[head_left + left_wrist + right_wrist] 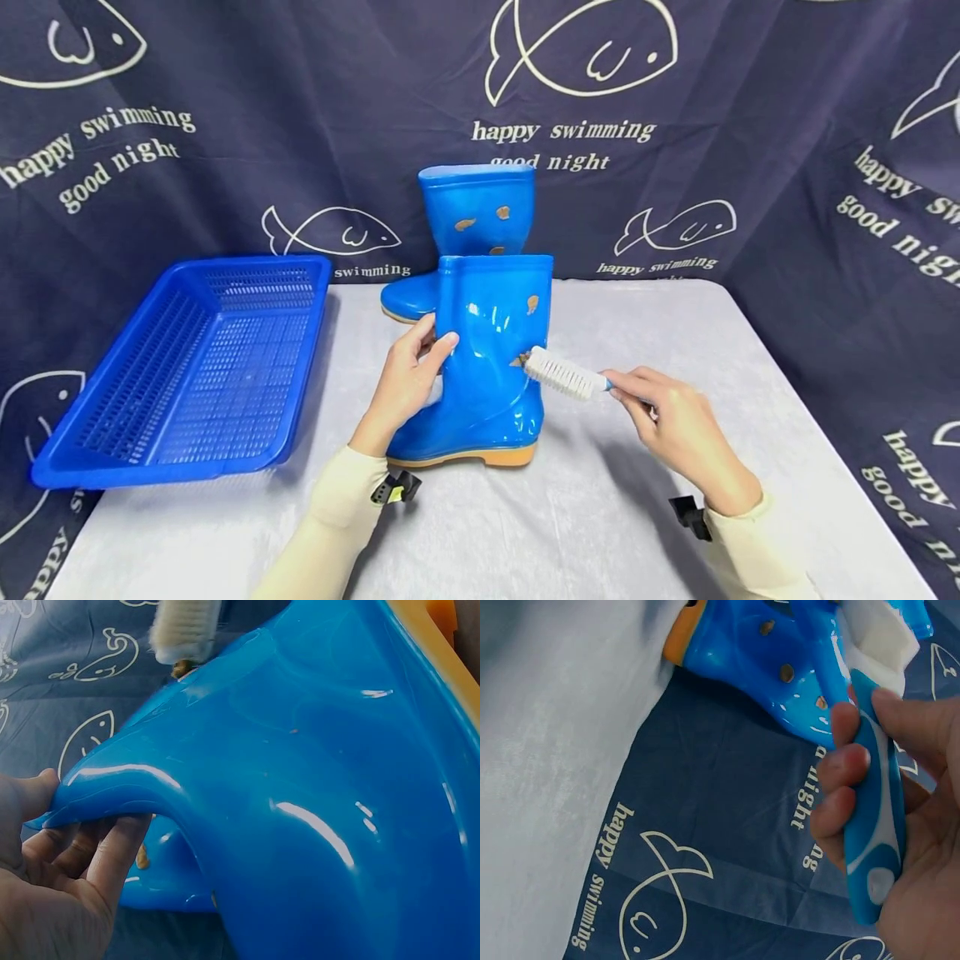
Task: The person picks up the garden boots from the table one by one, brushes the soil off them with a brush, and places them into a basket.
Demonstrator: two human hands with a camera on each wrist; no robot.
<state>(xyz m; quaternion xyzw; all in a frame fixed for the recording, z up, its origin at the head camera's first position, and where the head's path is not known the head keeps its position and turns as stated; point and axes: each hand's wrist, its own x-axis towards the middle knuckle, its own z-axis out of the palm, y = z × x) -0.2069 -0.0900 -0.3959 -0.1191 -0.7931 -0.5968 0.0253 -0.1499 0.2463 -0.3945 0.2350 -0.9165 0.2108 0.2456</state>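
Note:
A blue rain boot (487, 333) with a tan sole stands upright on the table, toe to the left, with brown dirt patches (532, 304) on its shaft. My left hand (405, 375) grips the front of the shaft, thumb on the near side and fingers behind, as the left wrist view also shows. My right hand (667, 417) holds a scrub brush by its blue and white handle (877, 802). The white head of the brush (566, 373) reaches the boot's back edge, right at a brown patch (519, 360).
Behind stands a second blue boot (480, 196) with several brown patches, partly hidden by the near one. A blue plastic basket (303, 367) sits at the left of the table (637, 325), which has a pale cloth. Dark curtains (360, 150) with fish drawings hang around it.

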